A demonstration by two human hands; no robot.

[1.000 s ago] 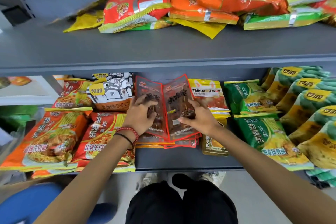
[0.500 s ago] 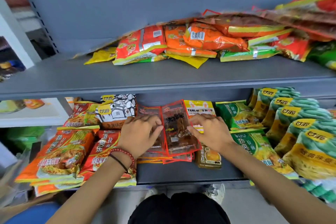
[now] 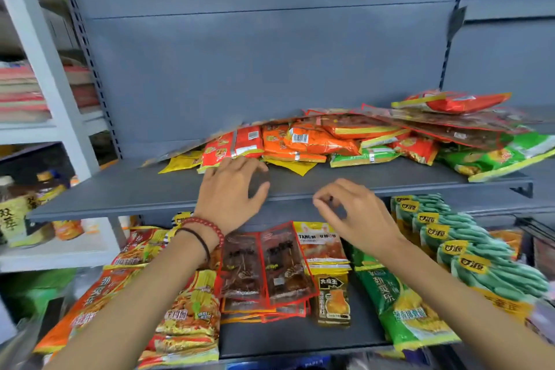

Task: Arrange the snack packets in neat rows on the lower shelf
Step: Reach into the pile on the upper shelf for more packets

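Hands are hovering empty and apart, left hand (image 3: 231, 189) by the piled snack packets (image 3: 300, 141), right hand (image 3: 351, 213) loose, probably fetching more for rows.

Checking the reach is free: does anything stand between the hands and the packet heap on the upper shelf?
Nothing visible. The left hand is at the front of the packet heap; only bare upper shelf lies between the right hand and it.
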